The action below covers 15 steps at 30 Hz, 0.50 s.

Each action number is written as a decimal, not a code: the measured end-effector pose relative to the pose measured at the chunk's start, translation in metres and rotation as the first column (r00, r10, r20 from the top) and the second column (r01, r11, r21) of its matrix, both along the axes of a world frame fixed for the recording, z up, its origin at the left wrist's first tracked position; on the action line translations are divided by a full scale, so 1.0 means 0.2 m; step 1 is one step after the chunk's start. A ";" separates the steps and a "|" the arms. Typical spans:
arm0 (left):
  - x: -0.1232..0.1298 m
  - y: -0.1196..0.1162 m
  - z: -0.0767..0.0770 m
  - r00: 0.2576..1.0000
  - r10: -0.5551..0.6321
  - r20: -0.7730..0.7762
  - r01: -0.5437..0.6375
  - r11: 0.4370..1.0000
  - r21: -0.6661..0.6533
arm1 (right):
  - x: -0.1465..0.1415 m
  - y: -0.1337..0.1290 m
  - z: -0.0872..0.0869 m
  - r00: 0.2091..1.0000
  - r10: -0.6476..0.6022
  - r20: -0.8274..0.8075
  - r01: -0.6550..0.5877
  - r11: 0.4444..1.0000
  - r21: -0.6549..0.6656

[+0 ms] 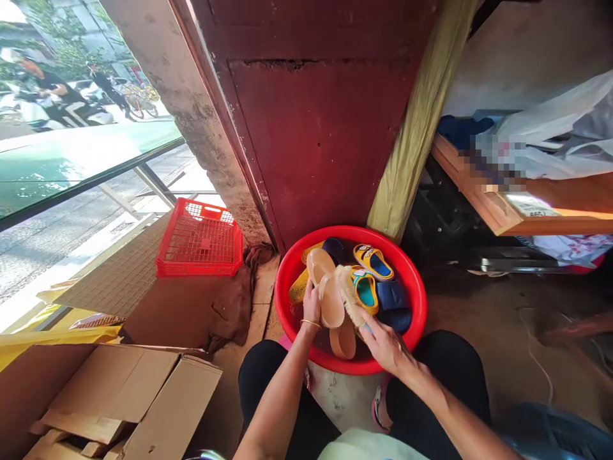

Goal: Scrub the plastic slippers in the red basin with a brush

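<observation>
In the red basin [420,300], as the head view shows, we see several slippers lying together, and both our hands work between its edges. Our left hand [311,305] is at the middle, somewhat toward the left edge, with the fingers pinching the side of a tan slipper [332,308]. Our right hand [384,345] comes over the near edge, its fingers closed around the handle of a brush [348,295]. The pale bristles are turned to the tan slipper and seem to meet its right side, but we cannot be sure how firmly they press.

Near the near edge there lies a second tan slipper [343,343]. Toward the far right edge is a yellow slipper with blue inside [373,262], and just beside it a yellow slipper with teal inside [366,292]. A dark blue slipper [393,296] is close to the right edge.

As for the progress, we judge that the brushing is under way on the tan slipper and is not finished. The other slippers are not under the brush, so some of them probably remain to be done; which ones are already brushed, we cannot tell. We see none of them set outside the basin.
</observation>
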<state>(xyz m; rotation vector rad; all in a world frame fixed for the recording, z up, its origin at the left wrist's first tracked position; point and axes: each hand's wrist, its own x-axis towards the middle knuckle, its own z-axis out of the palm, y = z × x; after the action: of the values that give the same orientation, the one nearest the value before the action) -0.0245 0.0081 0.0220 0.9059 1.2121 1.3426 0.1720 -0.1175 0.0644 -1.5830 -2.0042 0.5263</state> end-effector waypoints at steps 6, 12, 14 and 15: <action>0.00 0.03 -0.05 0.976 0.039 -0.214 -0.039 0.999 0.000 | -0.09 -0.10 -0.03 0.979 0.110 0.172 -0.051 0.948 -0.315; 0.02 0.02 -0.03 0.900 -0.117 -0.419 0.128 0.992 0.000 | -0.24 0.46 0.15 0.999 -0.039 0.034 0.050 0.894 -0.445; 0.00 0.02 -0.03 0.887 -0.114 -0.448 0.125 0.992 -0.005 | -0.27 0.55 0.17 0.999 -0.041 0.012 0.042 0.888 -0.458; -0.01 0.02 -0.03 0.892 -0.115 -0.438 0.120 0.993 -0.015 | -0.28 0.55 0.17 1.000 -0.023 -0.001 0.020 0.880 -0.475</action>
<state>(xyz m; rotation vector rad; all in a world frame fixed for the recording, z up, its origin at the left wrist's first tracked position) -0.0255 0.0123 0.0150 1.3195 1.4618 1.0783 0.1166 -0.0069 0.0985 -1.8731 -1.9424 1.0816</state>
